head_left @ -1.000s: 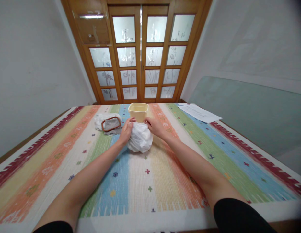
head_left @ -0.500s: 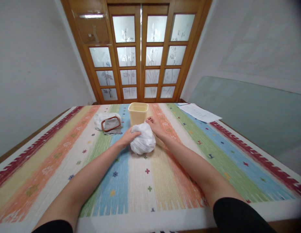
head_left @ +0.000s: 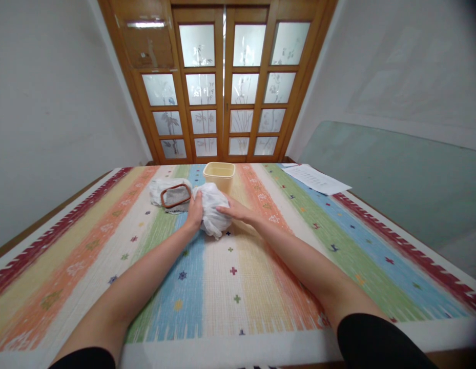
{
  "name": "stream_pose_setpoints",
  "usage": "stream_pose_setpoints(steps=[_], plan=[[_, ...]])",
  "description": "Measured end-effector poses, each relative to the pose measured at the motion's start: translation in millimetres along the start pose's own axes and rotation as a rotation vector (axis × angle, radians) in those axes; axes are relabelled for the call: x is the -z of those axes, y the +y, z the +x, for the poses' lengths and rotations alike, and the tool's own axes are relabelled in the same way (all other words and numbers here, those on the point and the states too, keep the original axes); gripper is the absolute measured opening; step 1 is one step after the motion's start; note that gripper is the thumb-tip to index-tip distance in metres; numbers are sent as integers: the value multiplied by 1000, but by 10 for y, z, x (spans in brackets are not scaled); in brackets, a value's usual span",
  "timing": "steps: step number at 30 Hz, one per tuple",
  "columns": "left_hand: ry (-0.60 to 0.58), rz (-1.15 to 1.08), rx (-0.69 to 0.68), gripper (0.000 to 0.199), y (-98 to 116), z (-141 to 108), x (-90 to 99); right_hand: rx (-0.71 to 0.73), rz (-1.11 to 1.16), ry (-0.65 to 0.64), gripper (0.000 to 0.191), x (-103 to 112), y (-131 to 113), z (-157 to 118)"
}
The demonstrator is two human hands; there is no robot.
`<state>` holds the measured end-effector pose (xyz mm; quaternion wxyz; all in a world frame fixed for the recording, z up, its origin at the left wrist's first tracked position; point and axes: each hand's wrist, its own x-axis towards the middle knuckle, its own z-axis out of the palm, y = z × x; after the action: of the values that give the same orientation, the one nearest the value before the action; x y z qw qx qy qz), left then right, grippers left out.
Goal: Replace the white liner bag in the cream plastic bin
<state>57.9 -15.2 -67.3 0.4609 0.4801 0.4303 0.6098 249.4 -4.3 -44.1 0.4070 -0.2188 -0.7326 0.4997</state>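
Between my two hands is a bunched-up white plastic bag (head_left: 212, 207), full and rounded, with a crumpled part hanging toward me. My left hand (head_left: 196, 209) grips its left side, with the thumb up along it. Against its right side my right hand (head_left: 234, 209) presses, fingers partly hidden behind the bag. What the bag contains cannot be seen. Right behind it stands a cream plastic bin (head_left: 224, 180), its upper part showing and its lower front covered by the bag.
Left of my left hand lie a brown oblong frame (head_left: 163, 200), a grey cloth (head_left: 178, 195) and another white plastic bag (head_left: 156, 187). Printed paper sheets (head_left: 316, 179) rest at the far right of the striped tablecloth (head_left: 261, 287). Wooden doors (head_left: 227, 92) stand beyond the table.
The bag has moved left and turned, its loose part now toward me. My right hand has gone from pinching its top to holding its right side; my left hand has shifted slightly left.
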Motion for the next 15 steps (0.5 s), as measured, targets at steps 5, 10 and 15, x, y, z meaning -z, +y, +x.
stream_pose_setpoints(steps=[5,10,15], plan=[[31,96,-161,51,93,-99,-51,-83,29,194,56,-81,117,-4],[-158,107,-200,68,108,-196,-113,-239,220,318,43,119,266,11],[-246,223,-154,91,39,-273,-160,-391,373,224,36,420,288,-10]])
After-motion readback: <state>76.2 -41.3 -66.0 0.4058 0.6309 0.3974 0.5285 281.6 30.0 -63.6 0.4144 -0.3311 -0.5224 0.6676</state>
